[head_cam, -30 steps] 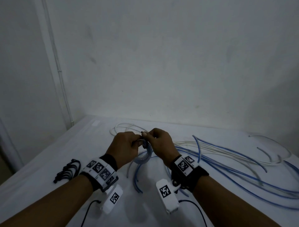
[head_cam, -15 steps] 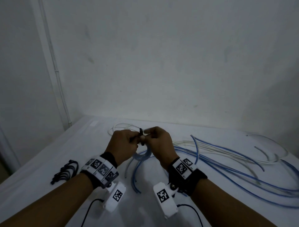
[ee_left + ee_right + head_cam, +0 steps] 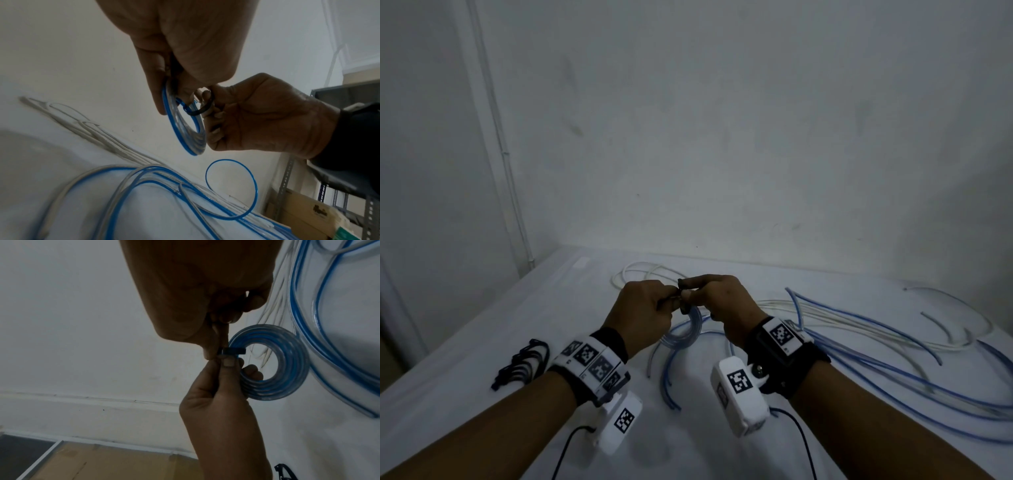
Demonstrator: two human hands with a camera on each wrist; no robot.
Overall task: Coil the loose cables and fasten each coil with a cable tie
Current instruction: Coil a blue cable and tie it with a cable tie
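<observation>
— Two hands, how placed?
— Left hand and right hand pinch a black cable tie around the blue coil, raised above the table near its far wall edge.

Count of things on the table

Two hands, one blue coil with one black tie, one bundle of black ties at near left; loose cables too tangled to count.

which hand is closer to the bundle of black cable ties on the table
Left. The left hand is raised just right of the black ties; the right hand is farther right, beyond the left one. Both grip the blue coil.
</observation>
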